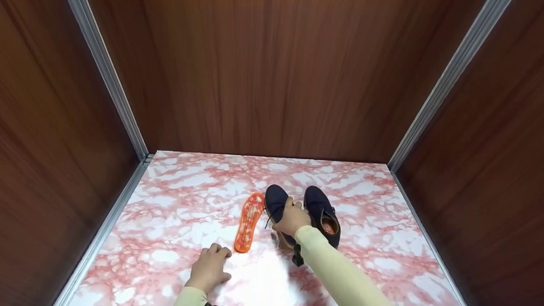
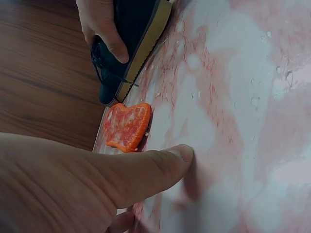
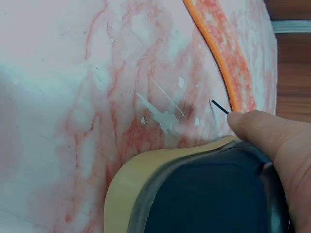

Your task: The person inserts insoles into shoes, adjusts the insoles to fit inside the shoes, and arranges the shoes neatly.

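A: What does the right hand [image 1: 293, 219] hold?

B: It grips the left-hand navy shoe [image 1: 275, 198], thumb along the side of the upper, beside the dark laces [image 2: 98, 58]. The toe points toward the brown back panel [image 1: 263, 76]. Whether the whole tan sole [image 2: 151, 41] rests on the marbled red-and-white surface [image 1: 191, 182] cannot be told.

A: And the left hand [image 1: 210, 267]?

B: It is empty, its fingers loosely bent and its thumb apart, near the lower end of the orange insole [image 1: 249, 223]. Contact with the surface cannot be judged.

A: Where does the insole lie?

B: Flat on the surface, left of the gripped shoe, its upper end just beside that shoe's toe.

A: What stands on the other side?

B: The second navy shoe [image 1: 315, 203], roughly parallel to the first; a red-patterned lining [image 1: 328, 228] shows through its opening.
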Motion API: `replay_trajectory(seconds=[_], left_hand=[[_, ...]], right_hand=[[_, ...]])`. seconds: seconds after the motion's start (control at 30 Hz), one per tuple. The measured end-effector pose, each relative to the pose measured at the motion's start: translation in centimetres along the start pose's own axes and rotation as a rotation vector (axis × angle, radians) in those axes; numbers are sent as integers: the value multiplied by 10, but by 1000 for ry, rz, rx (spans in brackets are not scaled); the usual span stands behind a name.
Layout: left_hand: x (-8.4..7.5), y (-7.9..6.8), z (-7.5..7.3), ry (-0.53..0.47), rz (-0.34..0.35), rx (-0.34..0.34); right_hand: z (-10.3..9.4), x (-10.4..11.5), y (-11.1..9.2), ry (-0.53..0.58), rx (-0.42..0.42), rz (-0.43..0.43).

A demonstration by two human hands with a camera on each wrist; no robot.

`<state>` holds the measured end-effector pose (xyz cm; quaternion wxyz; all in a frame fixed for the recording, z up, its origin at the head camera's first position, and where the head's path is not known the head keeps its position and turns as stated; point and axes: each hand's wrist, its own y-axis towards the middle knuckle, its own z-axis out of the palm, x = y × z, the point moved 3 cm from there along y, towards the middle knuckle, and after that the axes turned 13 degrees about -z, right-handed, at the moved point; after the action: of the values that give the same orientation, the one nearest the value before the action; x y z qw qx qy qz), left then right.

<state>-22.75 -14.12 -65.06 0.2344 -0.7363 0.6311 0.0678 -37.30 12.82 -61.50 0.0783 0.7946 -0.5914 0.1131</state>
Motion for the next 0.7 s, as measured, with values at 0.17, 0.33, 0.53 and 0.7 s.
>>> replay_trajectory(seconds=[0.17,0.33,0.53,0.7], left_hand=[[1,-1,-1,-1,13,-9],[1,-2,-1,-6,24,-10],[1,-4,0,-2,16,-14],[2,-2,0,-5,8,-12]], right_hand=[[0,2,1,-33,-16,-2],[3,2,1,-46,-19,4],[5,2,0,-40,-28,14],[3,3,-1,-34,-27,16]])
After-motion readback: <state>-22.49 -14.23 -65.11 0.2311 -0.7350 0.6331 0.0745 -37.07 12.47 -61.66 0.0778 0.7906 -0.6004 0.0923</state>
